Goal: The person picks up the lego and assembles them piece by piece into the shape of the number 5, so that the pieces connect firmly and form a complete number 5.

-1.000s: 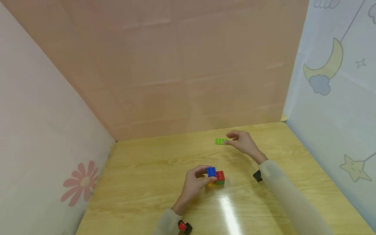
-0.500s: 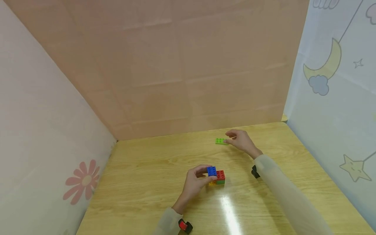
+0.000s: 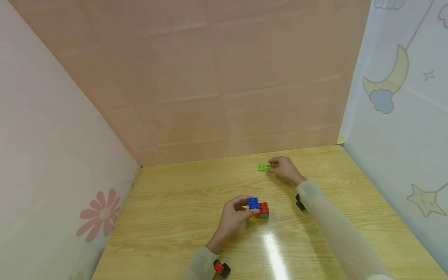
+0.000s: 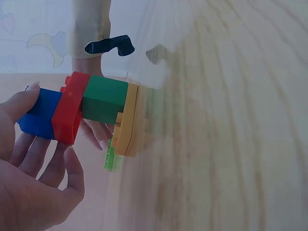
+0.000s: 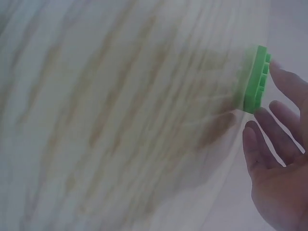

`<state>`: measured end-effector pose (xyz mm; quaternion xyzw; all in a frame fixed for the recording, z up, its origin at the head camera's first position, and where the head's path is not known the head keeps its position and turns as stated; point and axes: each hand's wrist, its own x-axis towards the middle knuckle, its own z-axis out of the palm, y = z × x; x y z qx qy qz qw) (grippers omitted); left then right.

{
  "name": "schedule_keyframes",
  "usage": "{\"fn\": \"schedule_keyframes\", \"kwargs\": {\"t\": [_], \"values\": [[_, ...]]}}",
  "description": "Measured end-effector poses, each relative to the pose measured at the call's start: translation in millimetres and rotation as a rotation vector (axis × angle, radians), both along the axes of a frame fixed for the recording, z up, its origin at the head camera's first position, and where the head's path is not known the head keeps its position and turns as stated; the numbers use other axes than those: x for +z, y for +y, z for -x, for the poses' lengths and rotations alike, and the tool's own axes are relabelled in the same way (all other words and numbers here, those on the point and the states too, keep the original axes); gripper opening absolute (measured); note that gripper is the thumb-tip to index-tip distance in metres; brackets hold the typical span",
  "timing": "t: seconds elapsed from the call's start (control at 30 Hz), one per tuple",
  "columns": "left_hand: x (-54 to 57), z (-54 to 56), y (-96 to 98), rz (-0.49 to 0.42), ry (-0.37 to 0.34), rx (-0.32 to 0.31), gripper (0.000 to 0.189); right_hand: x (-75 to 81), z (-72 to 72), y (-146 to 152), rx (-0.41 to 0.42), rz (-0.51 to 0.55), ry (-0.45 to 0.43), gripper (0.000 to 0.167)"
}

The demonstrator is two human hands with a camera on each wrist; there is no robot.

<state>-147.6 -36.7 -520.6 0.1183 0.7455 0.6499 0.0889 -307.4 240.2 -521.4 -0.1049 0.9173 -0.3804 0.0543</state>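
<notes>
Meanwhile, the right sleeve point(image 3: 329, 221) has swung slightly inward over the last second while the light-green plate point(image 3: 261, 167) lies in much the same spot toward the table's point(image 3: 175, 210) far edge, so it seems not yet lifted; the right hand point(image 3: 286, 169) has thumb and fingers parted about its right end, though whether the tips pinch it I cannot tell. The left hand point(image 3: 229, 219) keeps pinching the blue brick point(image 3: 253, 202), which sits on the red brick point(image 3: 264, 207), above the green brick point(image 4: 105, 99) and orange plate point(image 4: 128, 120). Glare point(image 3: 274, 254) streaks the wood grain, with a creased pinkish-brown backdrop point(image 3: 217, 77) behind, a flower-printed panel point(image 3: 42, 155) left and a moon-and-star panel point(image 3: 381, 155) right.
</notes>
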Motion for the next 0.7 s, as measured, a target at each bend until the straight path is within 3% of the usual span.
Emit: {"fn": "schedule_keyframes", "kwargs": {"t": [0.7], "values": [[2.3,1.4,-1.3,-0.005,-0.005,-0.014,0.030,-10.8,9.7,-2.5,-0.009,-0.035,-0.012,0.051]]}}
